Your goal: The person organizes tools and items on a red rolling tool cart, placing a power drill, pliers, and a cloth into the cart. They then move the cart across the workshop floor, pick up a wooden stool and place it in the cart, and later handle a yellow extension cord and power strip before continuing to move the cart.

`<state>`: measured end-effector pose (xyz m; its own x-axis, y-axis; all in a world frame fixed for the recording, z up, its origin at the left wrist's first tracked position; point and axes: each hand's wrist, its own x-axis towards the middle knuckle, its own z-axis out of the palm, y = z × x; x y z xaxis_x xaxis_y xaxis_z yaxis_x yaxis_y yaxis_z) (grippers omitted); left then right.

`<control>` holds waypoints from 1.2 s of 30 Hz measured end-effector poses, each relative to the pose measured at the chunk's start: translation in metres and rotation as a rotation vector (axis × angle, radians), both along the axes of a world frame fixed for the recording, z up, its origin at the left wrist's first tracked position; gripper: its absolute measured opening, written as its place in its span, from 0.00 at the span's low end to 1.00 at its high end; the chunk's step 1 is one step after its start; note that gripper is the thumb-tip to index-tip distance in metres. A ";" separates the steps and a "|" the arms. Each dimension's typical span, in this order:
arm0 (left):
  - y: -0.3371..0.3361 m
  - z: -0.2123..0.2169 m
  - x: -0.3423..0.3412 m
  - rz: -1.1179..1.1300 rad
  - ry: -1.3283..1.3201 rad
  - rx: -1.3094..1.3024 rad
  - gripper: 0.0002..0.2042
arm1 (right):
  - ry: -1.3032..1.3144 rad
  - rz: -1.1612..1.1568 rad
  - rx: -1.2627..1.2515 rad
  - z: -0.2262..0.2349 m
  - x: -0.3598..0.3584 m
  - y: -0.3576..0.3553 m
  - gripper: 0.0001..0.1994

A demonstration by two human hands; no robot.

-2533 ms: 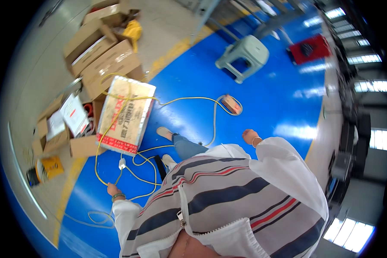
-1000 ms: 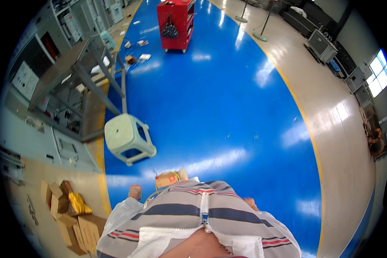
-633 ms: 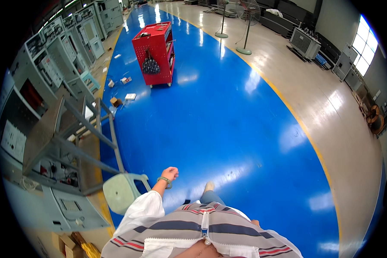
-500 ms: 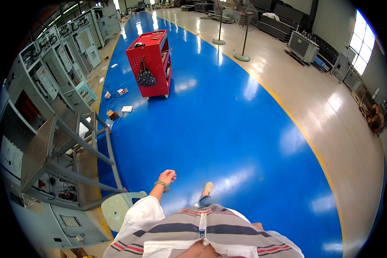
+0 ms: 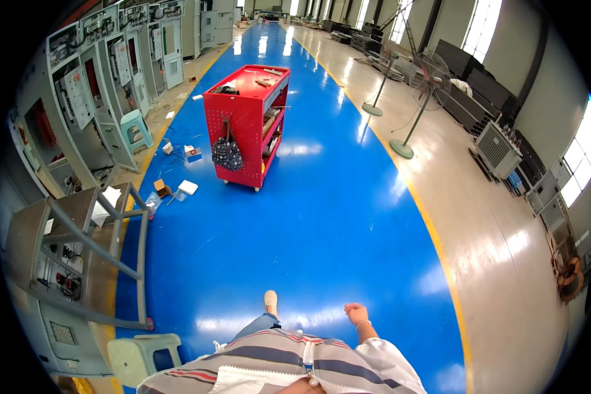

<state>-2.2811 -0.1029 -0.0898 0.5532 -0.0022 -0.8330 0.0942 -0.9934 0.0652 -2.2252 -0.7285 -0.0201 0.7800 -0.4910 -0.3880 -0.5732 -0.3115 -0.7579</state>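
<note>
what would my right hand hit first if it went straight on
Likely the red cart; the right hand points forward and left across the blue floor, though depth is unclear.

Right hand (image 5: 356, 314) is hovering ahead of the torso (image 5: 262, 360), fingers (image 5: 351, 307) curling loosely toward the left; right forearm (image 5: 367, 332) is extending forward; one foot (image 5: 270, 302) is pointing ahead below.

"Was it bright or dim?"
"Bright: daylight came through the tall, white-glowing rectangular windows (image 5: 484, 26) on the right, their panes blown out."
"Any glare?"
"White streaks lay across the glossy blue painted floor (image 5: 295, 243), yet the red metal tool cart (image 5: 246, 144) looked crisp."
"Distortion?"
"The 2 yellow painted floor lines (image 5: 450, 279) bowed, and black filled all 4 corners."
</note>
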 end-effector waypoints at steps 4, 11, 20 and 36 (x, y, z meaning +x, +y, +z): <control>-0.072 -0.021 0.139 -0.289 0.008 -0.001 0.11 | 0.210 0.192 -0.181 -0.007 0.084 -0.050 0.07; -0.282 -0.011 0.555 -0.596 -0.508 -0.152 0.13 | 0.206 -0.486 -0.027 0.009 0.112 -0.142 0.09; -0.528 0.105 0.842 0.375 -0.493 -1.012 0.08 | 0.628 -0.179 -0.198 -0.039 0.284 -0.262 0.08; -0.548 0.021 1.043 0.025 -0.011 -0.017 0.15 | -0.166 0.040 -0.260 0.019 0.983 -0.545 0.12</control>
